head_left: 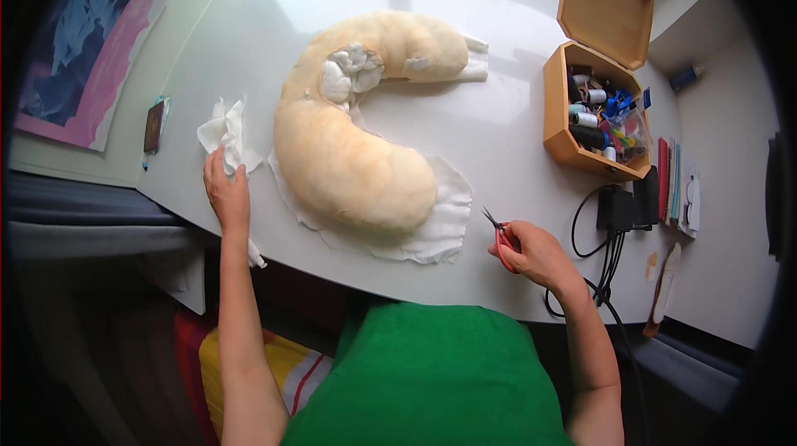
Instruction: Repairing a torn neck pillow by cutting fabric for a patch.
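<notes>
A cream C-shaped cushion (pixel 357 172) lies on the table, its curve toward the left. White stuffing (pixel 350 73) bulges from an opening on the inner side of its curve. Under its near end spreads a white cloth (pixel 452 214). To the left of the cushion, my left hand (pixel 226 193) has its fingers and thumb around the near edge of a crumpled white cloth (pixel 226 131). My right hand (pixel 531 251) grips small red-handled scissors (pixel 501 238), right of the cushion's near end. Their dark pointed tips stand slightly apart and point away from me, touching no cloth.
An open wooden box (pixel 554 122) with thread spools and small supplies stands at the right. Nearer lie a black adapter (pixel 615 209) and cables (pixel 613 268). Books (pixel 671 180) stand by the right wall. A small dark booklet (pixel 154 126) rests at the far left.
</notes>
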`<state>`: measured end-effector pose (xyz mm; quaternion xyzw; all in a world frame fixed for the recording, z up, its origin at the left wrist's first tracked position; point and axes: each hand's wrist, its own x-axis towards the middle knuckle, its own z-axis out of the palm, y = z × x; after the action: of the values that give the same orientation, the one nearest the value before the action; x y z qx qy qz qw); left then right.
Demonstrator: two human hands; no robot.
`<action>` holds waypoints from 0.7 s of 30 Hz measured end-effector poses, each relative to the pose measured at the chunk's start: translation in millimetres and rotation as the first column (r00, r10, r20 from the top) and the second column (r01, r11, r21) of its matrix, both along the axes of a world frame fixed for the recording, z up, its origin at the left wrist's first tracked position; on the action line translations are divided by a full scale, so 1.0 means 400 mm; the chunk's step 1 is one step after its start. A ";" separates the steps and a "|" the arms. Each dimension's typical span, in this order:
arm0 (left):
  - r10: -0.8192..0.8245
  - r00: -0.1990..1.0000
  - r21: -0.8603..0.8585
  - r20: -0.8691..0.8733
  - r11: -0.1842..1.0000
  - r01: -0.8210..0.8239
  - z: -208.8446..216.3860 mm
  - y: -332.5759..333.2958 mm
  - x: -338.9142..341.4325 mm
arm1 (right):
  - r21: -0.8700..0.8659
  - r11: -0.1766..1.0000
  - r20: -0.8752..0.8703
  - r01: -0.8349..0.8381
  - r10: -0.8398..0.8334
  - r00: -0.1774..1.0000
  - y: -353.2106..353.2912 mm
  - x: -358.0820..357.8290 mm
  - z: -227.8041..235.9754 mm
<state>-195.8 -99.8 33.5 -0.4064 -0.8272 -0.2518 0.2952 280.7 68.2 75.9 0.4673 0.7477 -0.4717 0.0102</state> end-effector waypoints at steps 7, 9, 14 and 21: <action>-0.204 -0.188 0.194 0.961 0.978 -0.070 0.003 -0.111 0.512 | 0.025 0.958 0.164 -0.285 0.278 0.947 0.027 0.001 0.024; -0.175 -0.482 0.137 0.859 0.984 -0.114 0.002 -0.122 0.634 | 0.045 0.942 0.172 -0.334 0.322 0.931 0.037 -0.003 0.022; -0.328 -0.673 0.202 0.663 0.944 -0.261 0.007 -0.078 0.768 | -0.144 0.954 0.190 -0.262 0.286 0.939 0.052 -0.028 0.032; -0.390 -0.716 0.213 0.580 0.920 -0.329 -0.005 -0.014 0.824 | -0.229 0.914 0.126 -0.335 0.369 0.921 0.069 -0.027 0.021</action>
<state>133.7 -105.6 31.5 0.1199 -0.4725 -0.6318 -0.6026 270.0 95.6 84.2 0.3587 0.7641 -0.4953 0.2052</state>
